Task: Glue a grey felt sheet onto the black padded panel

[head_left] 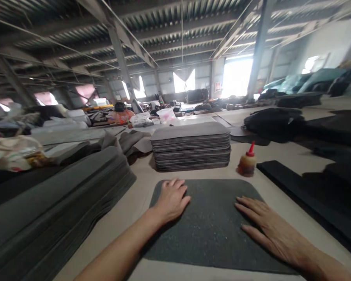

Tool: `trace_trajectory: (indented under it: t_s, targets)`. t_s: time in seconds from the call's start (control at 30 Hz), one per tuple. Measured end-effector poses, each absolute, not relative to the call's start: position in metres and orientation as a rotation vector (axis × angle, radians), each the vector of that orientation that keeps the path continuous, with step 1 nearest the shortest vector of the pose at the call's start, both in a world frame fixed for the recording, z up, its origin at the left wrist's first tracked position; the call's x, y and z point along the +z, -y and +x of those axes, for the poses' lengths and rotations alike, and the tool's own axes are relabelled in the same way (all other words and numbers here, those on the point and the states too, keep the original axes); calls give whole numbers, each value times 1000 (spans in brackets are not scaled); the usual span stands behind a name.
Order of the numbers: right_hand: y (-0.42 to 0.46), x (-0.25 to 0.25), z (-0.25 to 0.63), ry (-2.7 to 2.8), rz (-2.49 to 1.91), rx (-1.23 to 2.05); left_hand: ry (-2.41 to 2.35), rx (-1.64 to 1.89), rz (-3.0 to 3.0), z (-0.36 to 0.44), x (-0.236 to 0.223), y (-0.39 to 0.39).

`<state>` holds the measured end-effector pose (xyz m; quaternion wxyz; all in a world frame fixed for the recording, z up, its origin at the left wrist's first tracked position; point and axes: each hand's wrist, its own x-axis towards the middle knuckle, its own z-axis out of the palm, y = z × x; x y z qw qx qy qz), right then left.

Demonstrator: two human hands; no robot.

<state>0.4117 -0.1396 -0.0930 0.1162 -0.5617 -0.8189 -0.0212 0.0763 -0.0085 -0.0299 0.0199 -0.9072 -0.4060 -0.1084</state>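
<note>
A dark grey sheet with rounded corners (212,230) lies flat on the pale table in front of me. My left hand (173,198) rests on its upper left part, fingers stretched out and apart. On the right side of the sheet, my right hand (261,222) lies flat with its fingers spread toward the middle. Neither hand holds anything. Just beyond the sheet stands a neat stack of grey sheets (191,150), also round-cornered. A squeeze bottle with a red nozzle (247,162) and brownish contents stands upright to the right of that stack.
A long pile of dark sheets (76,191) fills the left side. Black strips of material (304,199) lie along the right, with a black bundle (273,123) behind the bottle. A person (123,114) in orange is farther back, near white plastic bags (142,120).
</note>
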Motion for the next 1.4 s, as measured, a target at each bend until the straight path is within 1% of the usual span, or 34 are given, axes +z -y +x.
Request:
trace_trajectory:
  t_s: [0.1,0.2,0.33,0.5,0.67,0.77,0.83,0.97,1.03,1.1,1.2,1.3,1.37,1.4]
  targets:
    - [142,-89,408,2377,-1669,-33,971,-320,-3031,112,-30,19]
    - [144,-90,407,2320,-1697,-51,821,-322,-3201,136,-38,15]
    - [144,-99,411,2211,-1796,-165,845,-352,-3263,143,-52,2]
    - [138,-119,425,2098,-1886,-360,858,-403,-3314,137,-56,-2]
    - [133,-125,444,2099,-1857,-388,852,-481,-3339,137,-58,-2]
    - [131,-113,449,2135,-1844,-368,855,-529,-3358,137,-60,-3]
    - [128,-96,445,2123,-1838,-349,860,-561,-3380,137,-60,-4]
    - [112,-54,418,2173,-1726,-272,872,-632,-3453,138,-62,-5]
    - [101,-44,402,2219,-1663,-248,878,-695,-3509,137,-64,-5]
    - [90,-49,392,2247,-1638,-240,892,-796,-3574,137,-66,-6]
    - [80,-83,393,2245,-1696,-267,941,-1057,-3690,135,-68,-10]
    - [75,-117,405,2269,-1772,-303,1088,-1495,-3805,132,-69,-19]
    - [71,-121,410,2286,-1785,-288,1260,-1871,-3814,129,-69,-26]
    - [69,-115,408,2297,-1778,-265,1359,-2068,-3783,128,-69,-30]
